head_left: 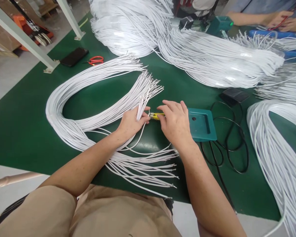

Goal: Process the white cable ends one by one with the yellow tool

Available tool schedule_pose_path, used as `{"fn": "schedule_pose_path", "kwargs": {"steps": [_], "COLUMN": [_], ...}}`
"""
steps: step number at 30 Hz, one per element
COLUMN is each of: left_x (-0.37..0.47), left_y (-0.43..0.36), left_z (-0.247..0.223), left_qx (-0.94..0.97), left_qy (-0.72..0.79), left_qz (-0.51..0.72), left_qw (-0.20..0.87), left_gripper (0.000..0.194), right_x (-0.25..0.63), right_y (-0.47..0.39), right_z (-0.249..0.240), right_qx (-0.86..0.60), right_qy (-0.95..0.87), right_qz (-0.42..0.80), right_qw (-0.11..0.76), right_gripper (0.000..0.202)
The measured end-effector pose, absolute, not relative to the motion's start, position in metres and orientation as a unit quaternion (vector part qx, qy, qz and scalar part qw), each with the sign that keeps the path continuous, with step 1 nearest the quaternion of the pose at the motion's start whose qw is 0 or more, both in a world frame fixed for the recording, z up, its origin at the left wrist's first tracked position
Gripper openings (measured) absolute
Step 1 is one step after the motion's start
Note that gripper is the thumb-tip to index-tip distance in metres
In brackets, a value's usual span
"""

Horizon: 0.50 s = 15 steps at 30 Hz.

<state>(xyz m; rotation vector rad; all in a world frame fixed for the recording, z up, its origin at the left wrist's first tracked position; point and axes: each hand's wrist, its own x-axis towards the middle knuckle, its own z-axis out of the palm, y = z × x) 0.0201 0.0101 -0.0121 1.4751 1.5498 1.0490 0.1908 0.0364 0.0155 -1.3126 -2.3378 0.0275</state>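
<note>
White cables [103, 113] lie in a curved bundle on the green table. My left hand [132, 123] is closed around several white cable ends, which stick up past its thumb. Its fingertips meet the tip of a small yellow tool [158, 116]. My right hand [175, 121] pinches that tool from the right; its far end is hidden by the fingers and the teal device [202, 113] behind. Below my hands, more loose cable ends [148, 164] fan out towards the right.
Red-handled scissors [96, 60] and a black phone-like object [74, 56] lie at the back left. Black cords [227, 148] loop right of the device. Large white cable bundles [219, 59] fill the back and right. Another person's hands [283, 22] hold a red tool.
</note>
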Motion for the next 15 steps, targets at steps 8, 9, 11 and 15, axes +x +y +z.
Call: {"fn": "schedule_pose_path", "kwargs": {"steps": [8, 9, 11, 15], "left_x": [0.023, 0.023, 0.022, 0.021], "left_y": [0.007, 0.008, 0.010, 0.012], "left_z": [-0.008, -0.008, -0.009, -0.012], "left_qx": [0.587, 0.579, 0.564, 0.556], "left_qy": [0.591, 0.590, 0.593, 0.604], "left_qz": [0.421, 0.420, 0.417, 0.407], "left_qw": [0.360, 0.373, 0.395, 0.401], "left_gripper": [0.034, 0.034, 0.035, 0.036], "right_x": [0.177, 0.178, 0.181, 0.188], "right_y": [0.030, 0.030, 0.031, 0.033], "right_z": [0.014, 0.014, 0.016, 0.018], "right_qx": [-0.469, -0.471, -0.485, -0.510], "right_qy": [-0.835, -0.838, -0.841, -0.851], "right_qz": [0.043, 0.037, 0.019, -0.003], "right_qw": [0.284, 0.273, 0.239, 0.130], "right_gripper": [0.017, 0.018, 0.017, 0.016]}}
